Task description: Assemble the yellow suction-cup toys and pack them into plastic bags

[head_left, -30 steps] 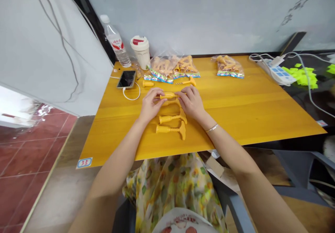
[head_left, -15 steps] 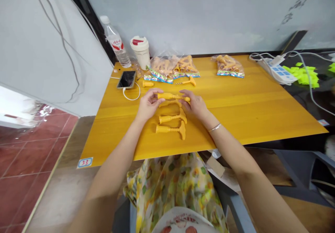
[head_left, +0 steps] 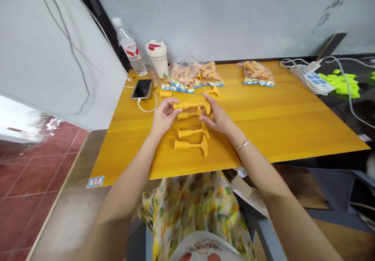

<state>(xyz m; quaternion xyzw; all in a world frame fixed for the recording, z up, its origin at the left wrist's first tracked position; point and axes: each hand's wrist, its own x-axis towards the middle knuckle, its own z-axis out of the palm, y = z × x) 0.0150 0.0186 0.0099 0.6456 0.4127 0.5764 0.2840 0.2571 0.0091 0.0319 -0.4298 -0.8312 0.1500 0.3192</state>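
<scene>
My left hand and my right hand hold a yellow plastic T-headed piece level above the table. The left fingers and thumb wrap its narrow shaft end, and the right fingers spread around its flared head. Just below it lies a second yellow piece, partly hidden by the held one. Two more like it, a third piece and a fourth piece, lie side by side nearer me.
Along the far edge of the yellow wooden table are plastic bags of yellow pieces, a phone, a bottle and a cup. A power strip stands at the right.
My right hand has slid from the shaft toward the flared head, which now shows at the right. The held piece has shifted slightly left. The pieces on the table have not moved.
</scene>
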